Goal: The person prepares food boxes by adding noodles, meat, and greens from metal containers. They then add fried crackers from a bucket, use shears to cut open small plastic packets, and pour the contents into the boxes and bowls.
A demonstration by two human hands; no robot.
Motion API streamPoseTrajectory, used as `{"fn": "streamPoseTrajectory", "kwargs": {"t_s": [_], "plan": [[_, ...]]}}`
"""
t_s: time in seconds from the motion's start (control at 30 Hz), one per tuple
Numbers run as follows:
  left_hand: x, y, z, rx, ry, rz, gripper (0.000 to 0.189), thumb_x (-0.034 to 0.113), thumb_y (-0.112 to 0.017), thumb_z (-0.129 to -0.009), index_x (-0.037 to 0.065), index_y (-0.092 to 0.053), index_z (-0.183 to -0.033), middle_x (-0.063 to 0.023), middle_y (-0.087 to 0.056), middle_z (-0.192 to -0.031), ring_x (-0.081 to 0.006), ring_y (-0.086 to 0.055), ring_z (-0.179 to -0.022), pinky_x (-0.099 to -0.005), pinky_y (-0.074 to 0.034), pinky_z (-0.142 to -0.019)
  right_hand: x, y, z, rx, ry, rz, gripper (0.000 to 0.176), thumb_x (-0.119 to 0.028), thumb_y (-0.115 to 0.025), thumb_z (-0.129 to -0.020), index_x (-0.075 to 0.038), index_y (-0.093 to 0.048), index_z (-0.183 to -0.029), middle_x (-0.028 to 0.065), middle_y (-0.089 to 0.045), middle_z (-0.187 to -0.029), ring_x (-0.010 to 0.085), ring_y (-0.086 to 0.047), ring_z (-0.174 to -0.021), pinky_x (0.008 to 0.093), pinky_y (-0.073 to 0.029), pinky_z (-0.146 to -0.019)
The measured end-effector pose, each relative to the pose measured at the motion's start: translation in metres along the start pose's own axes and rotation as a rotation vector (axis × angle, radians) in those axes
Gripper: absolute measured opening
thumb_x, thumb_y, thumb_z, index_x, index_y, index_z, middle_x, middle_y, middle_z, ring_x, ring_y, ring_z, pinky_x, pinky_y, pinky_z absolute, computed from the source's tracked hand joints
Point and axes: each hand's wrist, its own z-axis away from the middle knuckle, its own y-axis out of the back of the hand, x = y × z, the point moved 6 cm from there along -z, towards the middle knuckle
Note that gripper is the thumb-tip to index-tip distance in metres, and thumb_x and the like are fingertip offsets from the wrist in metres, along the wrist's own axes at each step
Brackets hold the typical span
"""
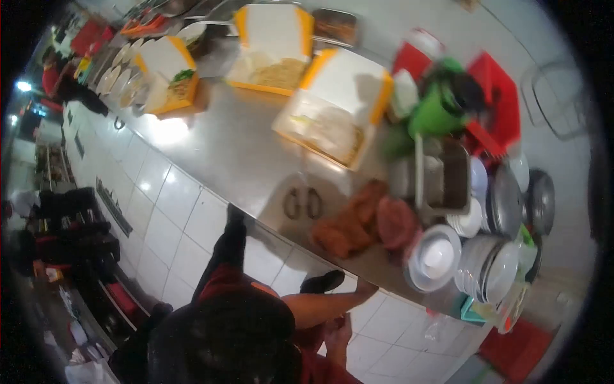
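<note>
Neither of my hands shows in the head view. A steel counter [236, 147] crosses the picture. On it stand three open yellow-and-white food boxes: one with pale food [326, 125], one with noodles [275, 64], and one with greens [169, 73]. Black-handled scissors [304, 203] lie near the counter's edge. Beside them sit blurred orange-brown fried pieces [348, 224] and a reddish lump [396, 221]. Another person in a red top and dark cap [224, 333] is low in the picture, with a bare forearm [320, 304] reaching to the counter's edge.
Stacked white bowls [435, 256] and plates [489, 269] crowd the counter's right end, by a metal tray [441, 176], pot lids [511, 198], a green jug [438, 109] and a red basket [495, 102]. White tiles [179, 205] cover the counter's front. Dark clutter fills the left.
</note>
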Motion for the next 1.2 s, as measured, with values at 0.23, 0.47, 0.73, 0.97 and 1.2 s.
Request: {"fn": "streamPoseTrajectory", "kwargs": {"t_s": [0.23,0.47,0.73,0.97,1.2], "plan": [[0.054,0.378,0.199,-0.595,-0.243,0.068,0.041,0.025,-0.061,-0.081,-0.005,-0.059,-0.109,-0.0275,-0.065,-0.098,-0.0422,-0.063,-0.096,-0.0473,-0.051,-0.083,0.078,-0.249,0.059,-0.048,0.266,0.566,0.029,-0.029,-0.048,-0.097,-0.003,-0.060,-0.100,0.0055,-0.062,-0.081,0.0165,-0.058,-0.068,0.0295,-0.050,-0.058],[-0.088,0.909,0.257,1.096,-0.216,0.239,0.012,0.009,-0.064,-0.090,0.003,-0.054,-0.095,-0.0073,-0.056,-0.071,-0.0169,-0.051,-0.058,-0.0326,-0.043,-0.052,0.247,-0.627,0.102,-1.088,0.420,1.356,0.027,-0.006,-0.054,-0.088,-0.003,-0.053,-0.114,0.0049,-0.057,-0.093,0.0136,-0.054,-0.082,0.0288,-0.048,-0.074],[-0.126,0.966,0.204,0.848,-0.296,0.105,0.043,0.003,-0.065,-0.084,0.005,-0.052,-0.125,-0.0197,-0.062,-0.103,-0.0319,-0.064,-0.090,-0.0364,-0.052,-0.073,0.331,-0.792,0.007,-0.709,0.581,1.201,0.034,-0.014,-0.059,-0.094,-0.001,-0.052,-0.125,0.0058,-0.063,-0.096,0.0143,-0.062,-0.077,0.0278,-0.051,-0.066],[-0.104,0.981,0.211,0.968,-0.383,-0.396,0.025,0.011,-0.066,-0.083,0.006,-0.066,-0.107,-0.0167,-0.060,-0.097,-0.0368,-0.059,-0.093,-0.0428,-0.049,-0.080,0.329,-0.791,0.008,-0.695,0.376,1.041,0.028,-0.021,-0.057,-0.097,0.001,-0.059,-0.114,0.0082,-0.067,-0.091,0.0182,-0.065,-0.069,0.0298,-0.052,-0.058],[-0.099,0.991,0.196,0.755,-0.316,-0.436,0.015,0.014,-0.065,-0.083,0.007,-0.070,-0.096,-0.0166,-0.061,-0.095,-0.0361,-0.057,-0.092,-0.0452,-0.047,-0.080,0.324,-0.802,-0.001,-0.688,1.019,1.602,0.035,-0.015,-0.055,-0.091,0.004,-0.056,-0.120,0.0181,-0.069,-0.090,0.0278,-0.067,-0.075,0.0358,-0.052,-0.066]]}}
